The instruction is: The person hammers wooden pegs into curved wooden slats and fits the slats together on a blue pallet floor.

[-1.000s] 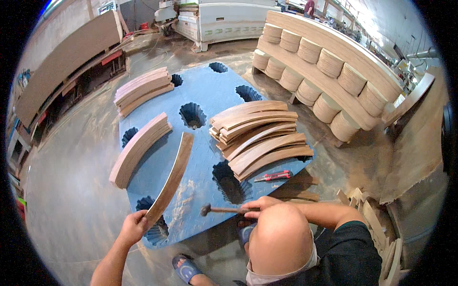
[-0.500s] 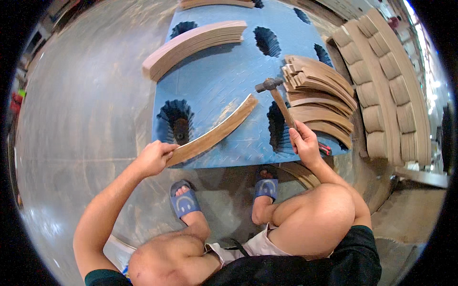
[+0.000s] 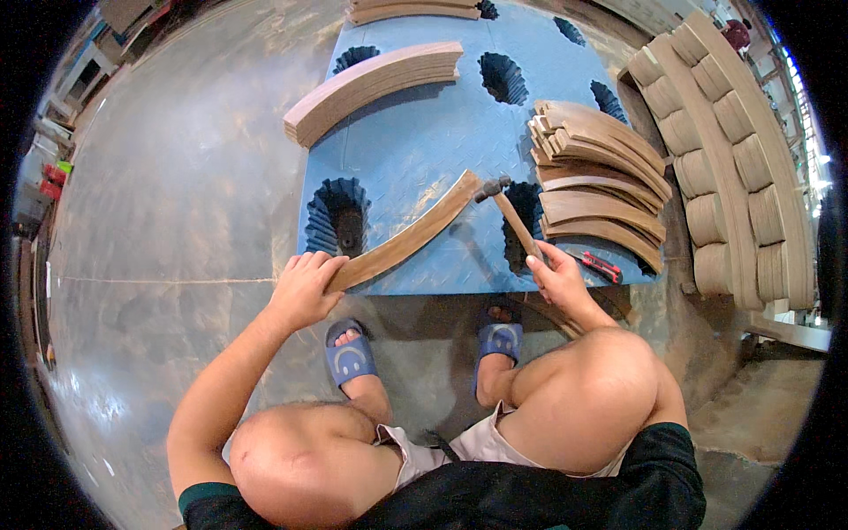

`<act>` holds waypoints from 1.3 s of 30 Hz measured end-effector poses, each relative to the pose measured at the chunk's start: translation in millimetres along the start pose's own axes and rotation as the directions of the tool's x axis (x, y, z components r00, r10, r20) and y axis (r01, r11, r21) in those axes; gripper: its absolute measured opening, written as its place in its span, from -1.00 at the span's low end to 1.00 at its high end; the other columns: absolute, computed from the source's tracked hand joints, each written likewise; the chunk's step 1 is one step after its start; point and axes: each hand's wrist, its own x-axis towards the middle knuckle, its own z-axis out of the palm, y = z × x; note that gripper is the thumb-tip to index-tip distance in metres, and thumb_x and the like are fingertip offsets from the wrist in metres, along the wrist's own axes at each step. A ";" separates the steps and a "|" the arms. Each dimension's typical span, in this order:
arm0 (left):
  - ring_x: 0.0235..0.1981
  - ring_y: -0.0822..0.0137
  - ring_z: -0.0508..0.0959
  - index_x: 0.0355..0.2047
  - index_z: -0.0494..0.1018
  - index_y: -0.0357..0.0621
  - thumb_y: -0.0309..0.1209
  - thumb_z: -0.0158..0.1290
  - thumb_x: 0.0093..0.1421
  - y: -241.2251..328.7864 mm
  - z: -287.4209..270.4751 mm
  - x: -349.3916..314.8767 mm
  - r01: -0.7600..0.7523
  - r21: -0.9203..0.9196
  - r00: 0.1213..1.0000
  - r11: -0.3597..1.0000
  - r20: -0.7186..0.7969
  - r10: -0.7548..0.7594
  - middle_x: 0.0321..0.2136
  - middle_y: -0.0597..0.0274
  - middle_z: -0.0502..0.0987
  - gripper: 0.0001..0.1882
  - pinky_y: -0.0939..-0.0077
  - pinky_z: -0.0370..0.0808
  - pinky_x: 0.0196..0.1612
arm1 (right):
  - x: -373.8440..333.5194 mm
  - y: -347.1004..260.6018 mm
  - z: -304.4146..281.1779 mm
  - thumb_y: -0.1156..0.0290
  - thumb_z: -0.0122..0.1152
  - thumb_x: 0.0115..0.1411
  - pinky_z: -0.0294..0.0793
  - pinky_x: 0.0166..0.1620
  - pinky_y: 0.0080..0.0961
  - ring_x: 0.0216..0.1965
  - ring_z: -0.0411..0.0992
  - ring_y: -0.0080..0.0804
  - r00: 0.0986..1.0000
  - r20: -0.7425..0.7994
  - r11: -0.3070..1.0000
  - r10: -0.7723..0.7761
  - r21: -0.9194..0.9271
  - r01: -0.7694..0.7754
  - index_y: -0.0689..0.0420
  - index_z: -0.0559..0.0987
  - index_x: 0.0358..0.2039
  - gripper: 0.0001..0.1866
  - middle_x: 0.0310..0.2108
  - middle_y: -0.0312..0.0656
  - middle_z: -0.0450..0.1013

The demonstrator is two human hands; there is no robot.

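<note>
My left hand (image 3: 306, 287) is closed over the near left end of a curved wooden strip (image 3: 411, 237), which lies across the front of a blue plastic pallet (image 3: 389, 163). The strip's far end rises toward the middle of the pallet. In my right hand (image 3: 560, 279) is a hammer (image 3: 515, 219), gripped by its wooden handle. Its dark metal head is up and beside the strip's far end; whether they touch I cannot tell. A red utility knife (image 3: 602, 266) lies on the pallet just right of my right hand.
Curved wooden pieces (image 3: 601, 168) are piled on the pallet's right side. Another curved stack (image 3: 375, 91) lies at the back left. Deep ribbed holes (image 3: 339, 214) open in the pallet. Tall rows of stacked wood parts (image 3: 707, 163) stand at right. My sandalled feet are at the front edge.
The hammer head has come down and left, closer to the strip's far end. My left hand has shifted from a fingertip hold to lying over the strip's end. The view has moved slightly.
</note>
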 end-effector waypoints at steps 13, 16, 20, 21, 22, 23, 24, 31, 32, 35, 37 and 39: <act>0.36 -0.16 0.57 0.60 0.36 -0.05 -0.12 0.41 0.38 25.7 -66.2 70.7 -0.063 0.179 0.985 0.982 0.170 0.033 0.40 -0.01 0.53 -0.13 -0.06 0.54 0.39 | 23.4 -8.5 11.0 0.25 0.22 0.68 0.36 -0.57 -0.54 -0.63 0.31 -0.64 0.995 0.100 0.998 0.028 -0.064 -0.022 -0.36 0.36 0.71 -0.34 -0.54 -0.42 0.39; 0.29 -0.22 0.63 0.60 0.35 -0.04 -0.13 0.38 0.41 30.6 -52.7 80.7 -0.063 0.183 0.972 0.981 0.235 0.019 0.37 -0.04 0.56 -0.16 -0.05 0.61 0.32 | 43.9 -2.2 17.8 0.22 0.18 0.70 0.34 -0.60 -0.52 -0.66 0.30 -0.61 0.993 0.097 0.997 0.074 -0.039 -0.070 -0.39 0.36 0.71 -0.36 -0.55 -0.39 0.40; 0.35 -0.17 0.57 0.62 0.34 0.04 -0.13 0.39 0.40 16.2 -17.7 41.6 -0.124 0.209 0.980 0.970 0.181 0.086 0.41 0.01 0.53 -0.15 -0.08 0.53 0.40 | 57.4 -5.8 10.5 0.22 0.15 0.72 0.32 -0.61 -0.50 -0.67 0.28 -0.61 0.990 0.109 0.996 0.093 -0.027 -0.090 -0.41 0.37 0.70 -0.39 -0.56 -0.37 0.40; 0.35 -0.16 0.57 0.63 0.33 0.06 -0.14 0.39 0.40 9.9 -12.1 30.2 -0.106 0.192 0.987 0.976 0.142 0.079 0.41 0.02 0.52 -0.14 -0.08 0.52 0.41 | 57.9 -7.4 8.8 0.21 0.16 0.72 0.32 -0.60 -0.51 -0.67 0.27 -0.61 0.991 0.106 0.996 0.082 -0.055 -0.076 -0.41 0.38 0.70 -0.39 -0.57 -0.37 0.39; 0.36 -0.15 0.56 0.64 0.32 0.08 -0.14 0.39 0.40 3.2 -8.0 19.2 -0.084 0.175 0.992 0.981 0.103 0.067 0.42 0.02 0.51 -0.13 -0.08 0.50 0.42 | 58.5 -8.8 7.9 0.21 0.16 0.72 0.32 -0.60 -0.51 -0.67 0.27 -0.61 0.990 0.108 0.994 0.091 -0.068 -0.084 -0.42 0.38 0.70 -0.39 -0.57 -0.37 0.39; 0.30 -0.09 0.58 0.65 0.35 0.21 -0.12 0.37 0.42 -5.6 -3.6 12.4 -0.083 0.129 0.996 0.988 0.042 0.078 0.37 0.08 0.55 -0.16 0.00 0.49 0.41 | 61.0 -9.4 7.8 0.21 0.17 0.72 0.32 -0.60 -0.51 -0.67 0.27 -0.61 0.989 0.111 0.993 0.096 -0.077 -0.087 -0.42 0.39 0.69 -0.39 -0.57 -0.38 0.39; 0.29 -0.08 0.59 0.62 0.39 0.20 -0.13 0.36 0.42 -11.0 5.3 7.5 -0.066 0.095 0.998 0.993 -0.015 0.068 0.34 0.08 0.57 -0.20 0.00 0.49 0.40 | 63.6 -10.0 7.3 0.20 0.17 0.71 0.32 -0.59 -0.52 -0.67 0.26 -0.61 0.988 0.114 0.992 0.100 -0.086 -0.091 -0.42 0.39 0.69 -0.39 -0.57 -0.38 0.39; 0.17 0.04 0.61 0.47 0.60 0.21 -0.18 0.33 0.45 3.4 47.2 11.6 0.024 0.117 0.933 0.993 -0.358 0.019 0.14 0.14 0.66 -0.41 0.05 0.46 0.29 | 67.7 -17.9 3.8 0.15 0.14 0.73 0.30 -0.62 -0.57 -0.66 0.27 -0.65 0.989 0.115 0.982 0.097 -0.171 -0.077 -0.43 0.36 0.71 -0.39 -0.57 -0.42 0.36; 0.15 0.06 0.61 0.46 0.62 0.21 -0.18 0.33 0.46 5.6 50.4 13.7 0.040 0.156 0.925 0.987 -0.380 0.022 0.12 0.15 0.66 -0.42 0.05 0.45 0.26 | 67.0 -18.6 5.3 0.15 0.14 0.73 0.30 -0.62 -0.57 -0.66 0.27 -0.65 0.991 0.103 0.981 0.088 -0.184 -0.068 -0.43 0.36 0.70 -0.40 -0.57 -0.42 0.36; 0.10 0.06 0.61 0.44 0.63 0.22 -0.23 0.36 0.39 7.4 60.4 19.1 0.031 0.143 0.903 0.989 -0.428 0.033 0.10 0.14 0.66 -0.40 0.05 0.45 0.24 | 56.7 -6.1 13.9 0.29 0.21 0.69 0.31 -0.48 -0.66 -0.56 0.28 -0.73 0.987 0.158 0.992 -0.016 -0.120 0.035 -0.29 0.43 0.68 -0.39 -0.51 -0.45 0.38; 0.10 0.05 0.60 0.44 0.64 0.23 -0.25 0.36 0.36 5.9 61.4 17.9 0.039 0.145 0.899 0.989 -0.437 0.029 0.09 0.14 0.66 -0.38 0.06 0.44 0.25 | 45.0 -10.8 16.6 0.38 0.27 0.65 0.48 -0.32 -0.58 -0.43 0.45 -0.67 0.970 0.242 0.987 -0.031 -0.144 0.068 -0.14 0.47 0.65 -0.38 -0.38 -0.39 0.58; 0.10 0.03 0.60 0.44 0.64 0.23 -0.27 0.37 0.34 4.0 60.3 15.0 0.045 0.151 0.901 0.988 -0.432 0.025 0.09 0.13 0.66 -0.37 0.06 0.44 0.25 | 45.1 -6.7 25.9 0.38 0.27 0.65 0.59 -0.24 -0.42 -0.36 0.57 -0.53 0.840 0.343 0.813 -0.422 -0.268 0.517 -0.10 0.47 0.65 -0.39 -0.25 -0.33 0.70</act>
